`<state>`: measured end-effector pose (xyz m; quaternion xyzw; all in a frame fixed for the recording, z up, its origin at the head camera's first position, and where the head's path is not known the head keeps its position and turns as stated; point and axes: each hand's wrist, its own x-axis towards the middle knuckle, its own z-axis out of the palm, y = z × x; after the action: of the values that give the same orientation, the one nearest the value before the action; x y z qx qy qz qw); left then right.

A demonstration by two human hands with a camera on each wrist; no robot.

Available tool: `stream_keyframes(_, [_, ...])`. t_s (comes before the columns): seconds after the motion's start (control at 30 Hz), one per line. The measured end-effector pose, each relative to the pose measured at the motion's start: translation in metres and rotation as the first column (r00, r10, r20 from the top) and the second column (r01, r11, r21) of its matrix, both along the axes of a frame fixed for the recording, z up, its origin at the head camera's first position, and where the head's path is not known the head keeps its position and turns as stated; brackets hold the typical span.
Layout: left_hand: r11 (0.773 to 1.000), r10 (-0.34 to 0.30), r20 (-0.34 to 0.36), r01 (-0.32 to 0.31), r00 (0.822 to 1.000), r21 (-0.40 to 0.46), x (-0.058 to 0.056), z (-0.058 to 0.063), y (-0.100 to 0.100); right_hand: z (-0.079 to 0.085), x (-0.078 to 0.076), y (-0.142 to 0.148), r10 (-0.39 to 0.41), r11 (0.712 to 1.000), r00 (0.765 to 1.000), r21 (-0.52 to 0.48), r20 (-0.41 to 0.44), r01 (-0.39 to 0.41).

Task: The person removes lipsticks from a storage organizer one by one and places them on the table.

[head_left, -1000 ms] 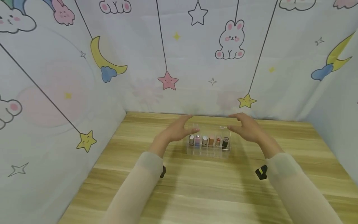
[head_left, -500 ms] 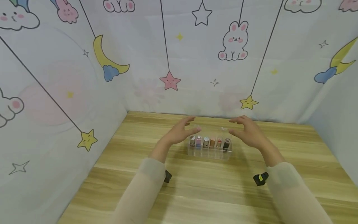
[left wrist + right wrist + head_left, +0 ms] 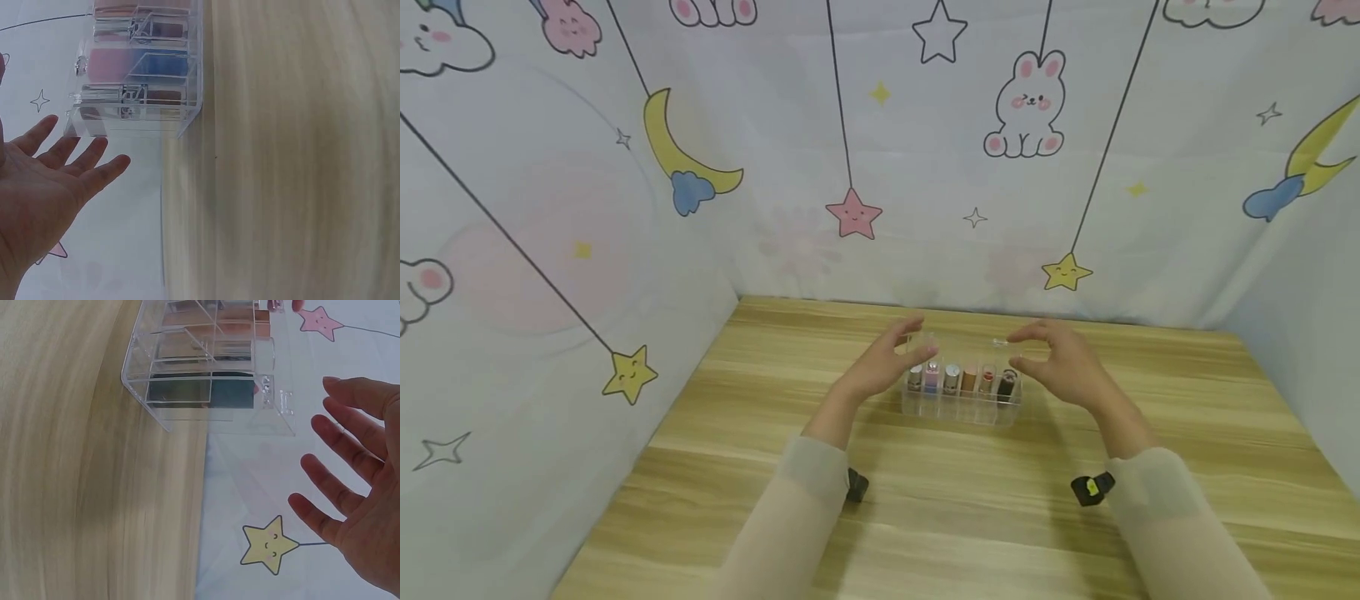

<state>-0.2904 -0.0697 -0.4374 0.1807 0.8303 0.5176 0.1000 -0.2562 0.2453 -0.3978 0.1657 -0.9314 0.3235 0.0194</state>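
A clear plastic lipstick organizer (image 3: 961, 411) stands on the table, with several lipsticks upright in a row of compartments. Among them are a pink-and-blue lipstick (image 3: 137, 65) and a dark lipstick (image 3: 231, 391) in the end compartment. My left hand (image 3: 880, 365) is at the organizer's left side, fingers spread and thumb over its near top edge. On the opposite side, my right hand (image 3: 1066, 367) has its fingers loosely bent toward the box. In the right wrist view a gap shows between those fingers and the clear wall; whether the left fingertips touch it, I cannot tell.
The wood-grain table (image 3: 955, 508) extends around the organizer. A white cloth backdrop (image 3: 760, 150) with cartoon drawings rises behind the table and along its sides. A black wrist device (image 3: 1092, 488) sits at the right sleeve, another black device (image 3: 856, 485) at the left.
Both hands have come slightly lower and nearer to the organizer's sides. The organizer and lipsticks stay in place; the head view has shifted a little.
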Motion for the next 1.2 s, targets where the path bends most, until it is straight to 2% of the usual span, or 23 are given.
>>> stream_keyframes(0.33, [1.0,0.003,0.005,-0.004,1.0,0.022,0.002,-0.016,-0.001,-0.004,0.004,-0.006,0.015,1.0,1.0,-0.023,0.001,-0.015])
stream_keyframes(0.67, [0.998,0.005,0.022,-0.006,1.0,0.06,0.003,-0.024,0.0,-0.009,0.003,-0.007,0.031,0.999,0.999,0.021,0.017,-0.031])
stream_keyframes(0.9, [0.998,0.002,-0.024,-0.001,1.0,0.064,-0.002,-0.035,-0.001,-0.011,0.001,-0.006,0.048,0.998,0.999,0.031,-0.011,-0.048])
stream_keyframes(1.2, [0.998,-0.032,-0.049,0.035,0.998,0.061,0.002,-0.049,-0.003,-0.022,0.003,-0.007,0.048,0.998,0.999,0.037,-0.003,-0.048])
